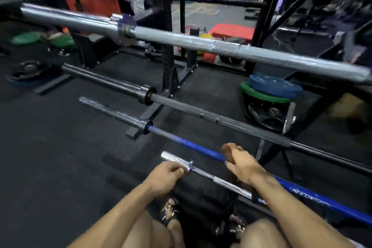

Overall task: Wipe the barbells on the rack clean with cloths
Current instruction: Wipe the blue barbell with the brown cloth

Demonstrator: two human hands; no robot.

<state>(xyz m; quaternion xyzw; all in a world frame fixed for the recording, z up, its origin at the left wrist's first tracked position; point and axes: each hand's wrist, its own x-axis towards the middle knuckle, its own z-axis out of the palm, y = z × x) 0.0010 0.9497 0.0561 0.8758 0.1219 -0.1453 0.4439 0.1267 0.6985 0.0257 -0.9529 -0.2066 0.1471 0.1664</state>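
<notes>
Four barbells racked | left hand (pixel 165 175) grips chrome bar (pixel 211 178) | right hand (pixel 241 164) on blue bar (pixel 193 146)

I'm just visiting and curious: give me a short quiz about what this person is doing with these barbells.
1. True or false: the left hand grips the chrome barbell near its collar.
2. Which bar does the right hand hold the brown cloth against?
A. grey top barbell
B. blue barbell
C. black barbell
3. Fill in: behind the bars, a blue weight plate lies on a ____ one.

Key: 1 true; 2 B; 3 green
</notes>
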